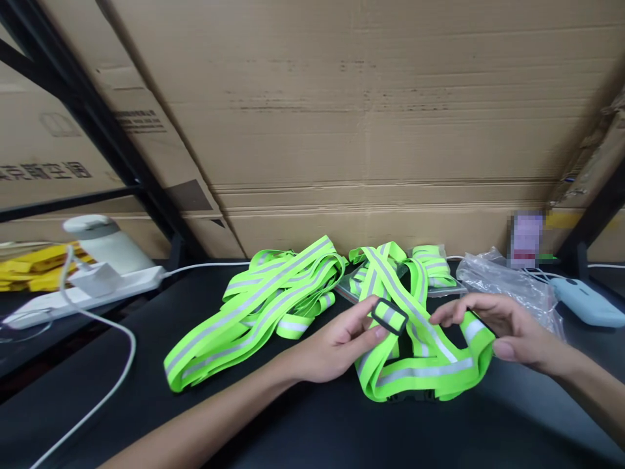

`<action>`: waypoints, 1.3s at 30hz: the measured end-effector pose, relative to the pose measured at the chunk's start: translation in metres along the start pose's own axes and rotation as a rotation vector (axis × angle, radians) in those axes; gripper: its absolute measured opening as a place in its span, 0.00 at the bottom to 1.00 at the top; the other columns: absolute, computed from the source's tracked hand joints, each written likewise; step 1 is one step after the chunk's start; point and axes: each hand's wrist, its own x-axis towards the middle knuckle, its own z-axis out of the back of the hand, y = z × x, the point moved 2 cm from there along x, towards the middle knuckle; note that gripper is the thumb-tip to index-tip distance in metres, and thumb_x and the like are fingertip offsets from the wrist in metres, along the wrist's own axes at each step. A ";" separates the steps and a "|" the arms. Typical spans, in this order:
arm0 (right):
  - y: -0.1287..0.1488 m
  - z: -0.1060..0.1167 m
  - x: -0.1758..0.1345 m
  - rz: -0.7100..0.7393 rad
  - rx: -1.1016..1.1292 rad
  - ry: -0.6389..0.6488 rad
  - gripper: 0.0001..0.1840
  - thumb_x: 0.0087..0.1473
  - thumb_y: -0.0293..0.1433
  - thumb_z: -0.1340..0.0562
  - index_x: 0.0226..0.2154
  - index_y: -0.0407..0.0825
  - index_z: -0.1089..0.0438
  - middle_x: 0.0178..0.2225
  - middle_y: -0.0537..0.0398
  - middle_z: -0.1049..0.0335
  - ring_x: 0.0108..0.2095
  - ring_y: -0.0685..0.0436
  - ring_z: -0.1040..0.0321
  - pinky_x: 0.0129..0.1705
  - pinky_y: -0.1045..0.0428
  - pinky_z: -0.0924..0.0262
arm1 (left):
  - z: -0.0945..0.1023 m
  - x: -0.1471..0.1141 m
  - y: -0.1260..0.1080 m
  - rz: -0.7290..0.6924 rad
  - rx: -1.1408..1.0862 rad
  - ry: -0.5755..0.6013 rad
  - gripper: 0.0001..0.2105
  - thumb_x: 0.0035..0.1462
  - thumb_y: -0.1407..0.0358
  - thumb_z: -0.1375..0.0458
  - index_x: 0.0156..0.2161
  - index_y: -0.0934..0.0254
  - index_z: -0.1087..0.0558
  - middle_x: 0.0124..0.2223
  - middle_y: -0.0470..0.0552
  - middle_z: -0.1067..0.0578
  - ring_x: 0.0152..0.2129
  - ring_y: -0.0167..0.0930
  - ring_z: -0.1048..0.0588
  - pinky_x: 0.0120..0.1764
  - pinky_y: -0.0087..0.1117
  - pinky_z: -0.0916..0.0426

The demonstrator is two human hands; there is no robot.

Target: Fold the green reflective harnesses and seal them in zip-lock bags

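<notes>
A neon-green reflective harness [424, 372] with grey stripes lies looped in front of me, its straps crossing toward the back. Thumb and fingers of my left hand [336, 342] pinch it at a black slide buckle [389, 316]. My right hand [508, 329] grips the harness strap on the other side, at a dark piece mostly hidden by the fingers. Along the near edge of the loop sits a black clip [413, 395], partly covered by webbing. Left of my left hand rests a heap of similar green reflective straps [258, 312].
Behind the harness is a bagged green strap bundle [432, 266]. Clear plastic bags [508, 286] and a light-blue device [588, 301] lie right. At left are a white power strip [127, 286], bottle [110, 244], cable [131, 352] and yellow bundles [39, 266]. Cardboard [371, 130] walls the back.
</notes>
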 end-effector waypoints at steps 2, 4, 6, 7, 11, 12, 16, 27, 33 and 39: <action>-0.002 -0.012 0.013 -0.012 0.130 0.075 0.23 0.56 0.47 0.30 0.46 0.49 0.30 0.45 0.42 0.20 0.44 0.39 0.23 0.45 0.46 0.31 | -0.005 0.005 0.008 0.000 -0.002 0.013 0.21 0.67 0.53 0.43 0.58 0.66 0.31 0.33 0.46 0.28 0.29 0.28 0.28 0.31 0.27 0.31; -0.009 -0.022 0.020 -0.018 0.218 0.127 0.22 0.59 0.47 0.32 0.46 0.49 0.33 0.34 0.48 0.19 0.33 0.43 0.22 0.39 0.48 0.30 | -0.007 0.007 0.016 0.010 -0.031 0.039 0.21 0.67 0.53 0.42 0.56 0.66 0.30 0.33 0.46 0.28 0.28 0.27 0.29 0.30 0.26 0.33; -0.020 -0.028 0.022 -0.046 0.280 0.147 0.21 0.61 0.47 0.33 0.45 0.48 0.33 0.24 0.58 0.23 0.22 0.47 0.25 0.39 0.46 0.28 | -0.007 0.006 0.024 0.041 -0.076 0.061 0.21 0.67 0.52 0.42 0.56 0.67 0.31 0.32 0.46 0.27 0.26 0.27 0.29 0.29 0.26 0.33; -0.026 -0.030 0.021 -0.073 0.297 0.144 0.21 0.61 0.47 0.34 0.45 0.48 0.33 0.21 0.61 0.26 0.18 0.49 0.27 0.39 0.46 0.27 | -0.007 0.005 0.027 0.066 -0.111 0.074 0.22 0.68 0.51 0.43 0.56 0.67 0.32 0.31 0.46 0.27 0.25 0.27 0.28 0.27 0.26 0.32; -0.049 -0.033 0.015 -0.164 0.252 0.082 0.23 0.61 0.48 0.33 0.48 0.48 0.32 0.17 0.66 0.32 0.12 0.54 0.38 0.32 0.50 0.27 | 0.000 0.002 0.032 0.153 -0.222 0.044 0.24 0.68 0.50 0.44 0.58 0.66 0.37 0.27 0.45 0.24 0.17 0.27 0.25 0.23 0.26 0.30; -0.053 -0.034 0.014 -0.164 0.234 0.063 0.25 0.60 0.49 0.33 0.48 0.47 0.32 0.16 0.68 0.36 0.12 0.55 0.41 0.29 0.51 0.28 | 0.002 0.002 0.032 0.161 -0.238 0.026 0.23 0.68 0.50 0.43 0.57 0.66 0.37 0.27 0.45 0.23 0.17 0.27 0.25 0.22 0.26 0.29; -0.056 -0.039 0.015 -0.168 0.177 -0.035 0.28 0.59 0.51 0.34 0.52 0.48 0.30 0.17 0.70 0.46 0.14 0.56 0.46 0.21 0.58 0.40 | 0.008 0.006 0.027 0.146 -0.297 -0.014 0.20 0.66 0.49 0.41 0.43 0.68 0.28 0.28 0.51 0.20 0.20 0.30 0.21 0.25 0.27 0.25; -0.044 -0.034 0.009 -0.083 0.291 -0.244 0.26 0.54 0.48 0.44 0.33 0.42 0.24 0.14 0.57 0.38 0.14 0.49 0.45 0.19 0.54 0.53 | -0.002 0.004 0.025 0.053 -0.454 -0.057 0.20 0.71 0.49 0.48 0.39 0.67 0.28 0.26 0.52 0.19 0.25 0.34 0.18 0.29 0.29 0.24; -0.047 -0.035 0.008 -0.096 0.205 -0.275 0.19 0.54 0.42 0.45 0.19 0.49 0.36 0.14 0.54 0.34 0.15 0.49 0.46 0.22 0.52 0.53 | -0.008 0.003 0.028 0.088 -0.496 0.004 0.18 0.71 0.50 0.48 0.39 0.65 0.32 0.22 0.47 0.22 0.14 0.30 0.23 0.22 0.26 0.29; -0.054 -0.043 0.015 -0.144 0.372 -0.266 0.13 0.59 0.41 0.40 0.30 0.48 0.32 0.17 0.60 0.34 0.19 0.45 0.31 0.28 0.50 0.36 | -0.010 0.000 0.026 0.151 -0.410 -0.003 0.20 0.68 0.46 0.45 0.38 0.63 0.34 0.20 0.45 0.23 0.10 0.26 0.29 0.18 0.23 0.34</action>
